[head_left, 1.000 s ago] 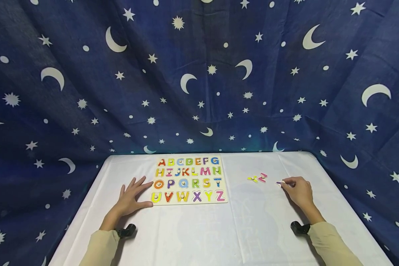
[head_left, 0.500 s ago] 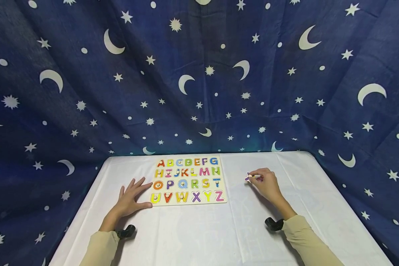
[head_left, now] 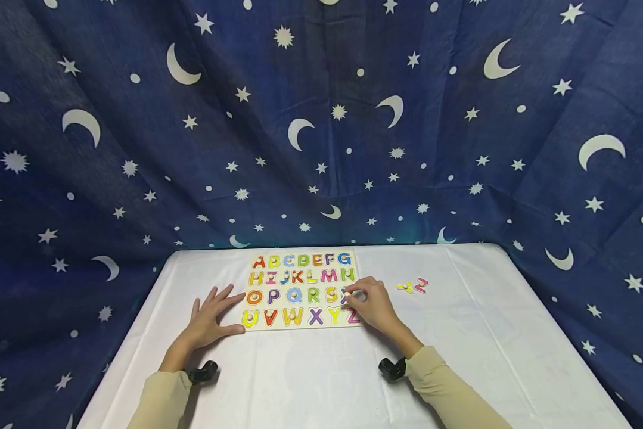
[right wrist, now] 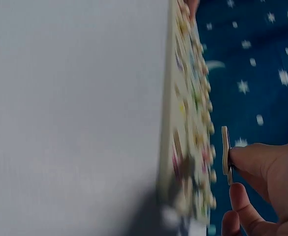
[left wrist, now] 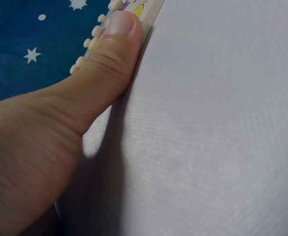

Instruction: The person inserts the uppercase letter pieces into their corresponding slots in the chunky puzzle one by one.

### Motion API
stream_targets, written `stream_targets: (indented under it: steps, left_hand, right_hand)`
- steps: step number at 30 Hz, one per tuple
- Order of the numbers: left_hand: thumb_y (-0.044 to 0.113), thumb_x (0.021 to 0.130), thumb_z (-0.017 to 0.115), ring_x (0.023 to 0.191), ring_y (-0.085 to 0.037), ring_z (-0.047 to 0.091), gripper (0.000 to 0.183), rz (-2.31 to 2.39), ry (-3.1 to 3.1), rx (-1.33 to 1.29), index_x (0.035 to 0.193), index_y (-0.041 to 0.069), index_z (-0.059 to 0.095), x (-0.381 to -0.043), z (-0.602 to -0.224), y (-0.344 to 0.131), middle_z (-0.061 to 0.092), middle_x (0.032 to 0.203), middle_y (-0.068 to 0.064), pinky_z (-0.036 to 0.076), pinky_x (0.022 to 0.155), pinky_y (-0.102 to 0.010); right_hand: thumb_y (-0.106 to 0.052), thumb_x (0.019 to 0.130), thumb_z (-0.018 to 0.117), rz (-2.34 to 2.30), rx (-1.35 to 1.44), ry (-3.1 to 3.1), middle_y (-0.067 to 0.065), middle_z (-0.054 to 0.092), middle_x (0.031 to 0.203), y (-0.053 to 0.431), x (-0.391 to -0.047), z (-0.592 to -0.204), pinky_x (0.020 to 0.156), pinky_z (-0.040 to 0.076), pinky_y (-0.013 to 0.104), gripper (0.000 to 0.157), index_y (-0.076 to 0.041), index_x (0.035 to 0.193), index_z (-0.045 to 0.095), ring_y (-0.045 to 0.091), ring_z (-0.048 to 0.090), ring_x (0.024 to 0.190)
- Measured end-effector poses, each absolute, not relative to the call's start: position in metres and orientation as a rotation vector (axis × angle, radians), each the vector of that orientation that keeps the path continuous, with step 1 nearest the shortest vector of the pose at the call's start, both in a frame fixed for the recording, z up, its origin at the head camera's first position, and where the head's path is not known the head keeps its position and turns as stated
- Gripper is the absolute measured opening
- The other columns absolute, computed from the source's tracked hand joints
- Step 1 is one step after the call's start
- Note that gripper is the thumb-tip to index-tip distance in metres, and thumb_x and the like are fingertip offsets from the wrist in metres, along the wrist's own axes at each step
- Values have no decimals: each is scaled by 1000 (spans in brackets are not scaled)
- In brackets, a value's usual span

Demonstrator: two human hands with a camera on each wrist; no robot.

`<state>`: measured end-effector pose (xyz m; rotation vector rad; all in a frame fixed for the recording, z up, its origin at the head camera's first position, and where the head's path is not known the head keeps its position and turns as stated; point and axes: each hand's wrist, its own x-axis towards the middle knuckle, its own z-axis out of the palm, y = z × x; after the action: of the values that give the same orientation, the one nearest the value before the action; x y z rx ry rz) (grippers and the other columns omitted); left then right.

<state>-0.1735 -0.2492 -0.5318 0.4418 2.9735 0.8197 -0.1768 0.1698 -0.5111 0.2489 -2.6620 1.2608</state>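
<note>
My right hand [head_left: 373, 305] pinches a purple letter piece [head_left: 345, 298], likely the X, over the right end of the alphabet board [head_left: 305, 329]. In the right wrist view the letter piece [right wrist: 226, 150] is edge-on, held up off the board between thumb and fingers. With fingers spread, my left hand [head_left: 210, 322] rests at the board's left edge; its thumb [left wrist: 119, 46] touches the corner. Knobbed letters fill the upper rows. The purple X spot [head_left: 316, 316], the yellow Y spot [head_left: 334, 316] and the partly covered pink Z spot [head_left: 353, 316] show no knobs.
A yellow Y piece [head_left: 405, 288] and a pink Z piece [head_left: 421, 285] lie on the white tablecloth [head_left: 310, 381] right of the board. Behind the table hangs a dark blue curtain [head_left: 321, 179] with moons and stars.
My right hand has carried the purple letter piece leftward from the table's right side, past the Y and Z pieces, to above the board. My left hand has stayed in place.
</note>
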Motion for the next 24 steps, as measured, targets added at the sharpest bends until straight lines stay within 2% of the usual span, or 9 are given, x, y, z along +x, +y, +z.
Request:
stream_targets:
  steps: [4, 10, 15, 24]
  left_hand:
    - [54, 72, 89, 151, -55, 12, 88, 832, 2972, 437, 146, 18, 59, -174, -532, -249, 34, 163, -23, -5, 114, -79]
    - [55, 72, 88, 151, -55, 12, 88, 834, 2970, 438, 146, 19, 59, -174, -533, -249, 33, 163, -22, -4, 114, -79]
    - [56, 72, 88, 151, -55, 11, 89, 838, 2965, 437, 146, 18, 59, -174, -533, -249, 33, 163, -22, -6, 114, -79]
    - [55, 72, 88, 152, -55, 10, 88, 838, 2957, 435, 147, 18, 58, -173, -531, -250, 32, 164, -22, -6, 114, -78]
  right_hand:
    - [-9, 84, 83, 1269, 361, -2697, -3, 66, 99, 143, -171, -516, 73, 41, 32, 10, -15, 92, 81, 19, 50, 88]
    - [-11, 81, 84, 1145, 494, -2696, -4, 67, 94, 115, -164, -524, 81, 44, 39, 8, -15, 87, 82, 18, 56, 94]
    - [-16, 81, 85, 1091, 469, -2741, -4, 68, 96, 105, -160, -528, 76, 40, 36, 7, -17, 88, 82, 18, 51, 92]
    - [-20, 80, 86, 982, 402, -2735, -5, 67, 93, 100, -158, -531, 74, 39, 34, 7, -20, 85, 82, 17, 50, 87]
